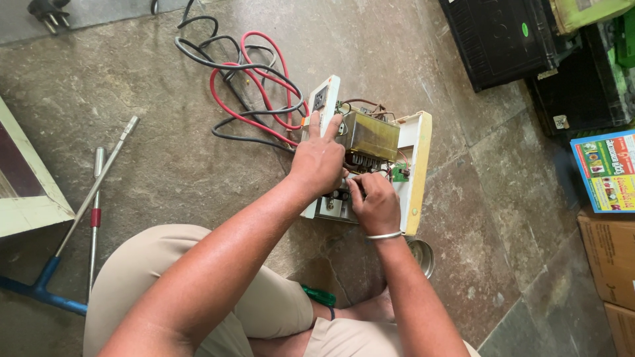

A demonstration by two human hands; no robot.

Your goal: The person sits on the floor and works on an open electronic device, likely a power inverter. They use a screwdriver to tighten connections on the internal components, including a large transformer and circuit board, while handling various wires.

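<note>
Head view, person seated on the stone floor (165, 152), both hands in an opened white electrical unit (418, 168) at frame centre. Cover is off; a metal-cased transformer (374, 137) sits in the upper part, a small green circuit board (399, 173) just to its right.

Left hand (319, 162): palm down across the left side of the unit, index finger stretched up along the white socket panel (326, 99). Grip looks loose, fingers mostly flat on the housing; cannot tell whether it has hold of anything underneath.

Right hand (376, 201): fingers curled in at the lower part of the unit, tips pinched together just below the transformer, touching the left hand. Probably on a wire or small part, but it's too small to tell. A metal bangle (385, 235) sits on that wrist.

Around it: red and black cables (254, 86) loop from the socket panel toward upper centre. A black plug (47, 11) lies in the upper left corner. A long metal rod with a blue T-handle (73, 221) lies at left, near the knee. A green-handled screwdriver (320, 295) shows between the legs at lower centre. A small round metal lid (423, 256) is just below the unit. Black batteries (503, 39) are at upper right, cardboard boxes (608, 264) along the right edge.
</note>
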